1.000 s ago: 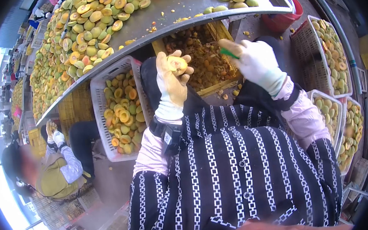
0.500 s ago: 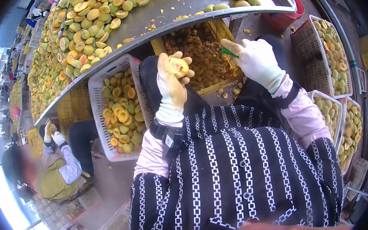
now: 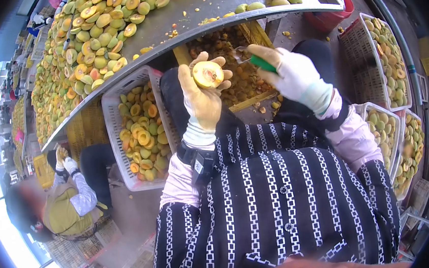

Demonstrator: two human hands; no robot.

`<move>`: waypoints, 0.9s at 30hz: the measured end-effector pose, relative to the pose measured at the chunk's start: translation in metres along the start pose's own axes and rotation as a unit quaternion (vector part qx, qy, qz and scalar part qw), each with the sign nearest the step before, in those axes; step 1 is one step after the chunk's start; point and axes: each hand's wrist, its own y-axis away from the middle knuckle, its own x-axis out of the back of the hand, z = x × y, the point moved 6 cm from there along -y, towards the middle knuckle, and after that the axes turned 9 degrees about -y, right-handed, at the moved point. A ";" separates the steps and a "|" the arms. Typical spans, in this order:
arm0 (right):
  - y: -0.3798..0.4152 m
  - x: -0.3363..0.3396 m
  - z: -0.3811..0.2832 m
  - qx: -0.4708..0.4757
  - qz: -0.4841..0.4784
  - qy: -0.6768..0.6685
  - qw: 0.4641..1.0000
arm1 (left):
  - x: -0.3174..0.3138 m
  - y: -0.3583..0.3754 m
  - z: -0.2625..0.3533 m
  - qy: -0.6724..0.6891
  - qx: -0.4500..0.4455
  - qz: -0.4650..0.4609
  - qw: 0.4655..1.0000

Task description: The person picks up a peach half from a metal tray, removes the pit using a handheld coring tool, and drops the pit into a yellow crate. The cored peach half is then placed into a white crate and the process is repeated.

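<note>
My gloved left hand [image 3: 204,101] is turned palm up and holds a peach half [image 3: 208,75] in its curled fingers. The half's pale yellow cut face, reddish at the middle, points toward me. Closed round a green-handled tool [image 3: 263,63], my gloved right hand [image 3: 293,73] is a short way to the right, apart from the fruit. A thin metal end of the tool shows beyond the fingers; its exact shape is blurred. Beneath both hands stands a yellow crate [image 3: 255,100] holding brownish fruit scraps.
A metal table [image 3: 188,13] heaped with halved fruit curves ahead. A white crate [image 3: 120,155] of halves stands left; more white crates [image 3: 353,63] of fruit stand right. A red bucket [image 3: 334,16] is at upper right. A co-worker [image 3: 67,203] sits at left.
The peach half has turned so more of its cut face shows toward me. My right hand has moved slightly down and left, and more of the tool's green handle and its metal end show.
</note>
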 end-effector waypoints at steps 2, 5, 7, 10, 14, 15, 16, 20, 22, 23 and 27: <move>0.003 -0.001 -0.021 0.040 0.083 -0.088 0.992 | -0.002 -0.003 -0.004 0.036 0.005 -0.050 0.998; 0.007 -0.004 -0.046 0.047 0.025 -0.052 0.997 | -0.014 0.005 0.001 0.066 -0.023 -0.047 0.996; 0.011 -0.008 -0.053 0.084 0.054 -0.018 0.995 | -0.018 0.007 0.000 0.040 -0.044 -0.028 0.998; 0.013 -0.011 -0.056 0.080 0.056 0.007 0.995 | -0.019 0.010 0.001 0.029 -0.053 -0.009 0.998; 0.011 -0.013 -0.058 0.055 0.034 0.025 0.998 | -0.021 0.011 -0.001 0.030 -0.049 0.003 0.998; 0.011 -0.013 -0.059 0.055 0.034 0.026 0.998 | -0.021 0.012 -0.001 0.036 -0.050 0.005 0.998; 0.011 -0.014 -0.058 0.050 0.028 0.039 0.998 | -0.018 0.010 -0.002 0.037 -0.050 0.006 0.998; 0.011 -0.018 -0.050 0.041 0.059 -0.011 0.997 | -0.022 0.012 0.002 0.075 -0.017 -0.063 0.995; 0.010 -0.024 -0.044 0.053 0.061 -0.024 0.996 | -0.027 0.013 0.004 0.096 0.000 -0.083 0.992; 0.009 -0.023 -0.043 0.065 0.064 -0.038 0.995 | -0.024 0.012 0.006 0.066 -0.027 -0.069 0.995; 0.016 -0.019 -0.056 0.102 -0.020 0.113 0.988 | 0.009 -0.003 0.010 0.080 -0.003 -0.048 0.996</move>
